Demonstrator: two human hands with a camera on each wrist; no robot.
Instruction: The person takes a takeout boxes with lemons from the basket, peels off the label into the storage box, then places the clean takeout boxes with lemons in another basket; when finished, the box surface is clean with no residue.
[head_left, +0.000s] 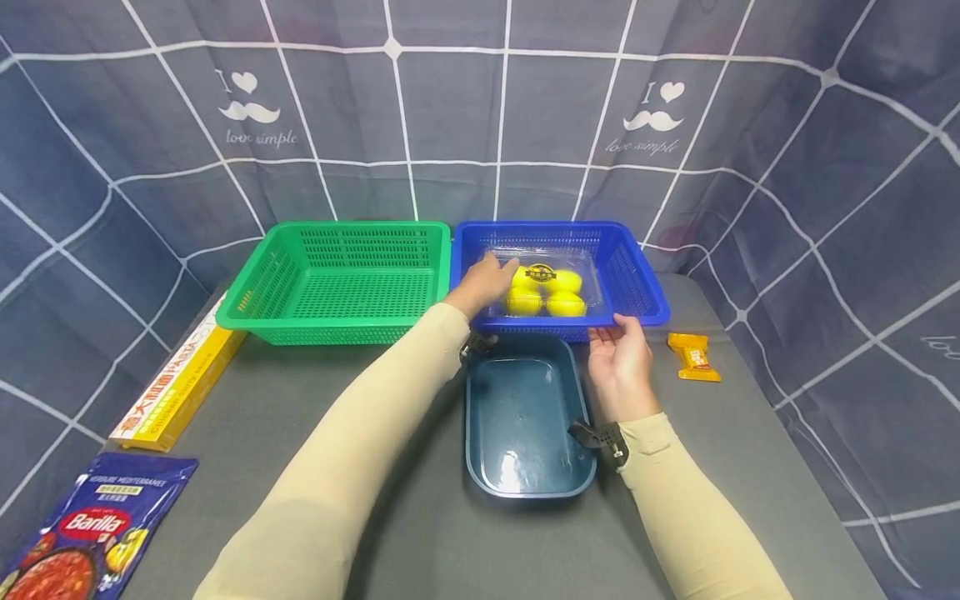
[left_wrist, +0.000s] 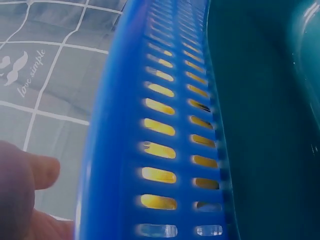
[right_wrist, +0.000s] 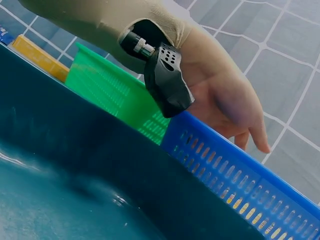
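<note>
A clear plastic box of yellow round fruit (head_left: 545, 292) with a dark label lies in the blue basket (head_left: 641, 292). My left hand (head_left: 483, 282) reaches over the basket's front rim at the box's left end, fingers extended. In the right wrist view the same left hand (right_wrist: 227, 92) shows above the blue basket, thumb and fingers apart. My right hand (head_left: 621, 367) is palm up at the basket's front right, its fingertips right at the rim. Between my forearms stands a dark teal tub (head_left: 525, 417).
A green basket (head_left: 360, 333) stands beside the blue one. Left of it lie a yellow pasta box (head_left: 176, 379) and a blue Barilla pouch (head_left: 112, 517). A small orange packet (head_left: 693, 357) lies on the right. Grey checked cloth (head_left: 450, 108) hangs behind and at both sides.
</note>
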